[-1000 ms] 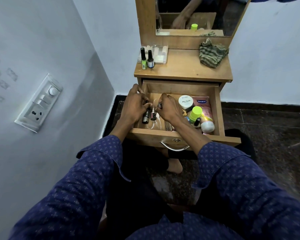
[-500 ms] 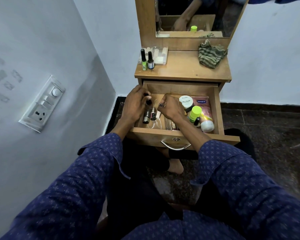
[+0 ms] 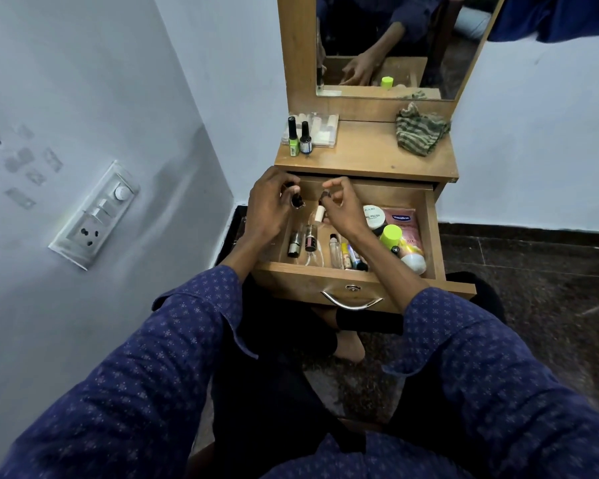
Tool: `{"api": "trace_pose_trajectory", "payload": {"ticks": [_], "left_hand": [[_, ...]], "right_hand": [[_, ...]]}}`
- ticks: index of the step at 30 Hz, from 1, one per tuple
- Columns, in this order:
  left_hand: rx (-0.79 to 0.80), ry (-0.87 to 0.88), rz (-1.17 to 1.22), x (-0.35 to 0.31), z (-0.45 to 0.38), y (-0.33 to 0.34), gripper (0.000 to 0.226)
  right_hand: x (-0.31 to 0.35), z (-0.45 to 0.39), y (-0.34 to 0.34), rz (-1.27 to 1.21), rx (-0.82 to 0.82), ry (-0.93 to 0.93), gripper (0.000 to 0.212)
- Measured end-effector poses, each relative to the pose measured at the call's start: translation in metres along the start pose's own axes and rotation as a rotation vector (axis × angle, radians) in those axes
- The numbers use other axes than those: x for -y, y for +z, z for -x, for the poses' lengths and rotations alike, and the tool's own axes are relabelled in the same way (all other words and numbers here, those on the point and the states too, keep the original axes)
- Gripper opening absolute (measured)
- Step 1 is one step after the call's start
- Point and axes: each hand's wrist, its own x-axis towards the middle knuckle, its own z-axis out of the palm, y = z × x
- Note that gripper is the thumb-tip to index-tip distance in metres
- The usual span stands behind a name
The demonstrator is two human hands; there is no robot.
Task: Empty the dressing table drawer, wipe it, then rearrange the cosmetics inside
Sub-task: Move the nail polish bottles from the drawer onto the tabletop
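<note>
Curled round a small dark bottle [image 3: 296, 199]: fingers [image 3: 284, 188] of the left hand [image 3: 268, 210], raised over the back left corner of the open drawer [image 3: 429, 233]. Pinched on a second small dark-capped bottle [image 3: 323, 197]: thumb and fingertips of the right hand [image 3: 343, 210], other fingers loosely bent, close beside the left hand but apart from it.

Below the hands, inside the drawer: a white-capped bottle [image 3: 319, 213]; two small nail polish bottles [image 3: 302, 242] lying side by side at the left; a clear bottle with a black cap [image 3: 334, 250] in the middle; several slim tubes (too small to tell apart) [image 3: 351, 257] next to it. Further right: a round white jar labelled nail polish [image 3: 373, 216], a lime-green cap [image 3: 391, 235], a pink Vaseline pack [image 3: 403, 219] against the right wall, a pale bottle [image 3: 414, 261] at the front right corner. Curved metal handle [image 3: 351, 302] on the drawer front.

On the desk [image 3: 367, 153] above: a green bottle [image 3: 293, 136] and a dark bottle [image 3: 305, 138] upright at the left, just in front of a clear flat case [image 3: 320, 131]; a crumpled striped cloth [image 3: 421, 133] at the right. Behind, a mirror [image 3: 395, 36] in a wooden frame. On the left wall, a switch panel [image 3: 96, 214].
</note>
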Motion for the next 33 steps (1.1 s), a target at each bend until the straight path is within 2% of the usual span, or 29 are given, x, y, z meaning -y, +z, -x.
{"api": "trace_pose_trajectory", "payload": {"ticks": [3, 8, 11, 14, 20, 33], "left_hand": [[-0.028, 0.019, 0.005, -0.002, -0.014, -0.006, 0.022], [-0.092, 0.043, 0.028, -0.008, -0.041, -0.016, 0.025], [-0.135, 0.001, 0.001, -0.006, -0.056, -0.020, 0.020], [-0.144, -0.050, -0.005, -0.001, -0.071, -0.022, 0.026], [-0.122, -0.081, 0.003, 0.006, -0.087, -0.019, 0.029], [-0.117, -0.064, 0.011, 0.007, -0.090, -0.008, 0.030]], "right_hand": [[0.017, -0.007, -0.007, -0.005, -0.018, -0.020, 0.037], [0.051, -0.030, -0.023, 0.136, -0.116, -0.146, 0.051], [0.067, -0.042, -0.028, 0.241, -0.112, -0.261, 0.054], [0.078, -0.053, -0.028, 0.409, -0.090, -0.354, 0.059], [0.091, -0.081, -0.020, 0.640, -0.084, -0.362, 0.060], [0.081, -0.090, -0.005, 0.572, -0.093, -0.348, 0.059]]}}
